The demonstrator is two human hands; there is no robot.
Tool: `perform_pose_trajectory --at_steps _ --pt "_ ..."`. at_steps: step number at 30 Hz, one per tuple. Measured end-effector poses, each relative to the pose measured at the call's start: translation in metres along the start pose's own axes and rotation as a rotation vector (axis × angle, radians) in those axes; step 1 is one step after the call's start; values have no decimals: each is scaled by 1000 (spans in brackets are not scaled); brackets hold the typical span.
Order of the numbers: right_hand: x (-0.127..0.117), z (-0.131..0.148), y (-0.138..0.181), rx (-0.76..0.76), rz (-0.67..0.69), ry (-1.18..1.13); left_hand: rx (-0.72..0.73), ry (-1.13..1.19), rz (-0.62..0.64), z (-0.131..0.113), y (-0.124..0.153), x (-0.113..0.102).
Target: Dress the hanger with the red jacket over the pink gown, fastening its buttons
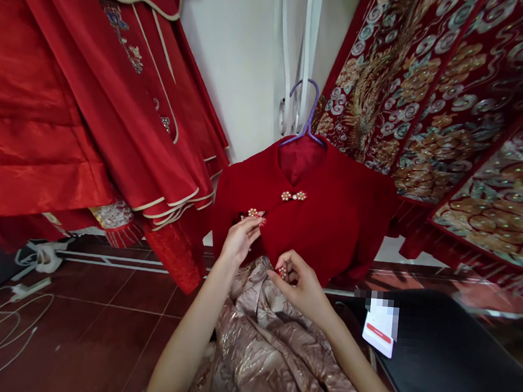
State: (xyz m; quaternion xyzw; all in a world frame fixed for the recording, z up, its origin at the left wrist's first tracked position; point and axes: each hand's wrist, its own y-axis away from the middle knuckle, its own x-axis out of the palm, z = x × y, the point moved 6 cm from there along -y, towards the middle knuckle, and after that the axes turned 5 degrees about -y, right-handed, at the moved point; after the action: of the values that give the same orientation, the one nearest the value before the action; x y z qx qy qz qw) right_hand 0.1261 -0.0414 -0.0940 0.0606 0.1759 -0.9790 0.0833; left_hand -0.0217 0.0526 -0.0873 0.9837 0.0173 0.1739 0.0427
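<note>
A dark red velvet jacket (322,231) hangs in front of me on a purple hanger (311,121). A pair of beaded flower clasps (294,196) sits below its collar. My left hand (238,241) is pinched at the jacket's front, its fingertips on another beaded flower clasp (253,212). My right hand (300,282) is lower and to the right, with thumb and fingers closed on a small red-and-gold beaded ornament (282,272). Shiny brownish-pink brocade fabric (263,347) spreads under both forearms; whether it is worn or loose I cannot tell.
Red embroidered garments (159,109) hang on the left, and a heavily beaded one (432,95) on the right. A lit phone (380,326) lies on a black surface (451,368). A white cable (10,333) coils on the tiled floor (110,335).
</note>
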Motion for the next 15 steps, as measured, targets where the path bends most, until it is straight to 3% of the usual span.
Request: perform_pose_trajectory --at_steps 4,6,8,12,15 --pt "0 6 1 -18 28 19 -29 -17 111 -7 7 12" --pt "-1 9 2 -23 53 50 56 -114 175 -18 10 25" --pt "-5 10 2 -13 44 73 266 -308 203 -35 13 41" --pt "-18 9 2 -9 -12 69 830 -883 134 -71 24 74" --pt "-25 7 2 -6 -14 69 1064 -1291 158 -85 27 95"
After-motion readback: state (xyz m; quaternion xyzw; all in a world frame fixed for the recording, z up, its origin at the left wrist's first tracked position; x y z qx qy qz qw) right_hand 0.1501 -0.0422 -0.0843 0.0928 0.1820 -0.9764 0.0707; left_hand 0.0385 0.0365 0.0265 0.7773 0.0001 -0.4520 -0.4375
